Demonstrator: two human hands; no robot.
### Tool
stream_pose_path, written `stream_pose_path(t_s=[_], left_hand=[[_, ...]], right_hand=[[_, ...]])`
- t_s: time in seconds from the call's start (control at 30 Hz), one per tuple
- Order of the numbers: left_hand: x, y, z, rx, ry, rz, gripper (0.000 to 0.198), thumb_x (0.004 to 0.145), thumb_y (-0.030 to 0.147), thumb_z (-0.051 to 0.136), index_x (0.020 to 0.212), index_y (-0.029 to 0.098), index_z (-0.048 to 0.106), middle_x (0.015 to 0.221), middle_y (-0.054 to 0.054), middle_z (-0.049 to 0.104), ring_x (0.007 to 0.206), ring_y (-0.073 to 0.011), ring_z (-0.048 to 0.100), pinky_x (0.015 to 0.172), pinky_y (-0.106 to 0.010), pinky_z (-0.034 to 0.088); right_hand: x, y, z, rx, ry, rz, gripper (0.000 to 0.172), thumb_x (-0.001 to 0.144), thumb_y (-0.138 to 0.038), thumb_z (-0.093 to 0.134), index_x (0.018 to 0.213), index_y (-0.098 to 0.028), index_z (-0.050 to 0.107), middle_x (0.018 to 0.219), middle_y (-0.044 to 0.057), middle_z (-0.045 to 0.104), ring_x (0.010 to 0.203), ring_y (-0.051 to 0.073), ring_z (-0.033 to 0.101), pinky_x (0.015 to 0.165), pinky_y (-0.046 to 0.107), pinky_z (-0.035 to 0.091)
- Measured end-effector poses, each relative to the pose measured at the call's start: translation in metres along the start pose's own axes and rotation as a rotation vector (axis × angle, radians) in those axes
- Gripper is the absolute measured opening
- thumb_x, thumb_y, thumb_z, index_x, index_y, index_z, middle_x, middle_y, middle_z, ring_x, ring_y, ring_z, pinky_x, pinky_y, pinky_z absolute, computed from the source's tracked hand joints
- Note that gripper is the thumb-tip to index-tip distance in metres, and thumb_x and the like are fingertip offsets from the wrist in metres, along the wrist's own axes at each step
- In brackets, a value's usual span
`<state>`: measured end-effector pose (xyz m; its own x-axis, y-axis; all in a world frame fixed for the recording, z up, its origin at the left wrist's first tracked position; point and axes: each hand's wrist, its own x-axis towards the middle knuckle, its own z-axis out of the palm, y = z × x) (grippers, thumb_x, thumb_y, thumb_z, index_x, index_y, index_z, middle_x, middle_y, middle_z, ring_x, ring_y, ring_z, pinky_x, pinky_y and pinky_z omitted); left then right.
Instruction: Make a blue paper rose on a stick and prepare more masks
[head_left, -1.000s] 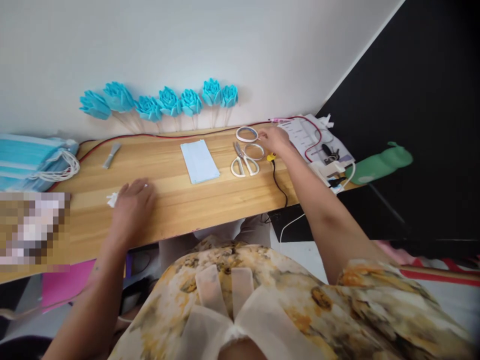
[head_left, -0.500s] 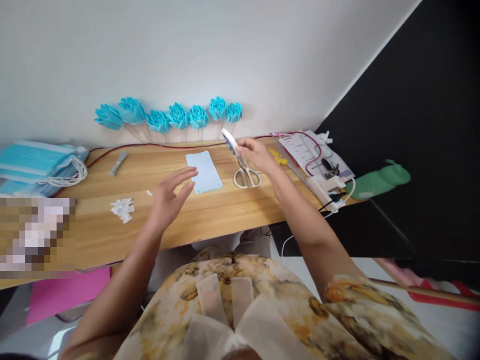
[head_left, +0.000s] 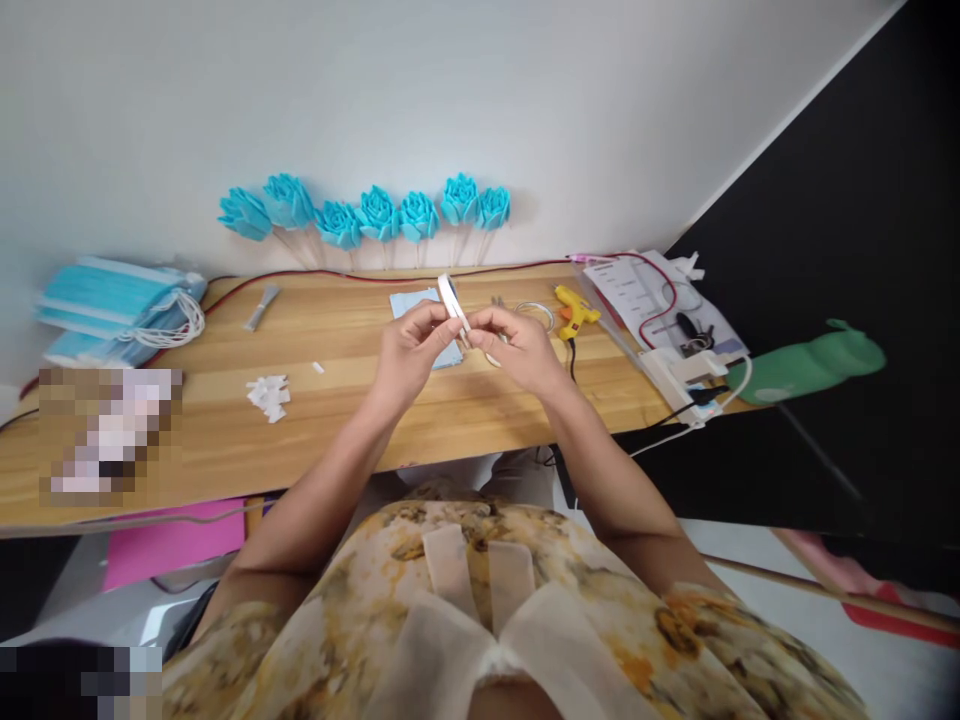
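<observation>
A narrow white roll of tape (head_left: 452, 300) is held up on edge between my two hands over the table. My left hand (head_left: 412, 350) pinches it from the left, thumb and fingers closed. From the right, my right hand (head_left: 516, 350) pinches the same roll near its lower edge. Beneath the hands lies a pale blue sheet (head_left: 409, 299), partly covered by my left hand. A pair of scissors (head_left: 498, 302) lies behind my right hand and is mostly hidden.
Several blue flowers on sticks (head_left: 379, 213) lean against the wall. Face masks (head_left: 112, 300) and small white scraps (head_left: 268, 397) lie left. On the right are a yellow glue gun (head_left: 576, 312), a power strip (head_left: 686, 375) and a green bottle (head_left: 810, 368).
My left hand has moved right and up and now grips the tape roll. My right hand has brought the roll lower and in front of the scissors. The view has shifted slightly.
</observation>
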<state>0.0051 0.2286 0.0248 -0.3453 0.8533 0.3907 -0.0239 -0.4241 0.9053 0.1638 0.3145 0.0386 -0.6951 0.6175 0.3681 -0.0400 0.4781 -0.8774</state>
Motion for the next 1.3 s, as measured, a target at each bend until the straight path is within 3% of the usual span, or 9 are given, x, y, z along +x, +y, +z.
stream_pose_path(t_s=[0.17,0.37,0.7,0.9,0.97,1.07,1.3], left_hand=[[-0.002,0.009,-0.001,-0.079,-0.063,-0.03,0.033,0.087,0.048,0.082,0.077,0.018,0.074,0.079,-0.004,0.07,0.075,-0.0157,0.066,0.077,-0.03,0.054],[0.0,0.007,-0.003,-0.114,0.021,-0.098,0.039,0.079,0.055,0.087,0.084,0.018,0.077,0.079,-0.003,0.073,0.074,-0.0151,0.068,0.075,-0.029,0.057],[0.005,-0.003,0.001,-0.13,0.038,-0.1,0.037,0.077,0.055,0.089,0.095,0.023,0.083,0.091,-0.002,0.073,0.079,-0.014,0.067,0.072,-0.028,0.061],[0.005,-0.004,-0.015,-0.006,0.196,-0.024,0.037,0.085,0.055,0.082,0.1,0.022,0.082,0.096,-0.005,0.074,0.079,-0.012,0.064,0.072,-0.024,0.057],[0.003,-0.008,-0.019,0.005,0.234,-0.069,0.037,0.085,0.055,0.081,0.1,0.021,0.081,0.098,-0.005,0.074,0.079,-0.0122,0.063,0.07,-0.023,0.056],[-0.004,-0.014,-0.017,-0.053,0.213,-0.188,0.04,0.082,0.055,0.081,0.102,0.02,0.078,0.099,-0.007,0.072,0.08,-0.0135,0.063,0.066,-0.024,0.055],[-0.018,-0.008,-0.001,-0.42,-0.037,-0.534,0.052,0.067,0.056,0.094,0.095,0.017,0.074,0.094,-0.006,0.07,0.074,-0.0123,0.064,0.061,-0.022,0.053]], right_hand=[[0.001,0.003,0.002,0.108,0.01,0.033,0.023,0.093,-0.043,0.066,0.093,-0.02,0.069,0.081,0.0,0.068,0.07,0.013,0.057,0.067,0.027,0.044],[0.004,-0.001,0.004,0.247,-0.002,0.086,0.025,0.09,-0.046,0.07,0.09,-0.021,0.064,0.074,-0.002,0.06,0.071,0.013,0.057,0.068,0.027,0.047],[0.005,0.009,0.009,0.164,-0.003,0.076,0.03,0.085,-0.049,0.078,0.092,-0.021,0.069,0.081,-0.002,0.065,0.075,0.013,0.058,0.071,0.028,0.048],[0.016,0.006,0.003,0.436,0.196,0.131,0.049,0.073,-0.065,0.085,0.091,-0.023,0.068,0.081,-0.002,0.064,0.07,0.011,0.057,0.063,0.026,0.049],[0.019,0.006,0.0,0.488,0.233,0.17,0.054,0.067,-0.069,0.088,0.09,-0.024,0.068,0.082,-0.001,0.064,0.071,0.012,0.057,0.062,0.026,0.05],[0.021,0.007,0.0,0.517,0.241,0.186,0.051,0.07,-0.068,0.086,0.092,-0.025,0.068,0.086,-0.001,0.063,0.076,0.013,0.058,0.062,0.026,0.05],[0.022,0.011,0.007,0.555,0.235,0.149,0.046,0.073,-0.062,0.086,0.096,-0.026,0.068,0.089,-0.001,0.064,0.075,0.012,0.056,0.062,0.026,0.05]])
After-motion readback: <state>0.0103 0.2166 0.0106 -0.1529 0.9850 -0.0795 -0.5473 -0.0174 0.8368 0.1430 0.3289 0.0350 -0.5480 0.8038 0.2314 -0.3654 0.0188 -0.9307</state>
